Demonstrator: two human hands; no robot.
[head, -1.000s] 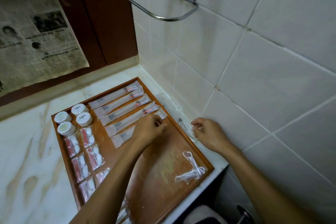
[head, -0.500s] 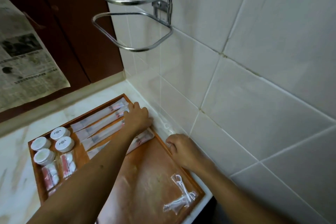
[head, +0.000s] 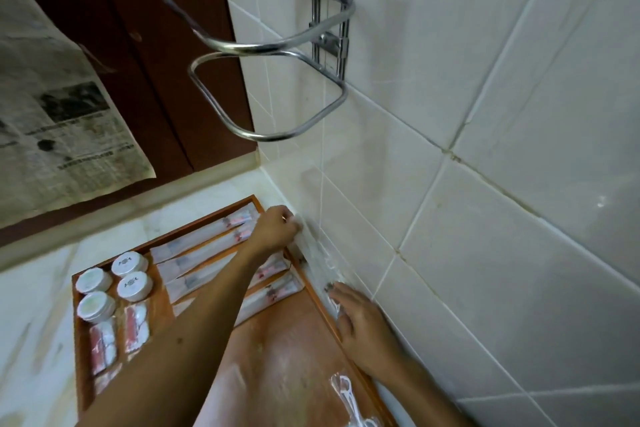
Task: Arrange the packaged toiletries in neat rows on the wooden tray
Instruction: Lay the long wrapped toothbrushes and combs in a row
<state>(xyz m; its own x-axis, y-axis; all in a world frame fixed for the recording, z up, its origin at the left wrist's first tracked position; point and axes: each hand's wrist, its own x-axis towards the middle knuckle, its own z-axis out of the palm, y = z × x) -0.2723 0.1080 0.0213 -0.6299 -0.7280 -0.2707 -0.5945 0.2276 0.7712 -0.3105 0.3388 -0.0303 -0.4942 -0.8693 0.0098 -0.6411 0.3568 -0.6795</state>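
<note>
The wooden tray (head: 294, 340) lies on a marble counter in the wall corner. Long toothbrush packets (head: 194, 248) lie in rows across its far end. Round white jars (head: 129, 264) and red-and-white sachets (head: 102, 345) line its left side. A clear long packet (head: 317, 258) lies in the gap between the tray's right rim and the tiled wall. My left hand (head: 277, 229) reaches across the tray and pinches that packet's far end. My right hand (head: 360, 322) rests with straight fingers on its near end. My left forearm hides part of the toothbrush packets.
A clear bag of white floss picks (head: 349, 399) lies at the tray's near right corner. Two metal wire rings (head: 263, 94) jut out from the tiled wall above the tray. A newspaper sheet (head: 52, 128) hangs on the dark wooden door at the left.
My left hand has left the toothbrush packets and moved to the far right, over the tray's rim to the wall gap. My right hand has stayed at the gap. The view has tilted upward.
</note>
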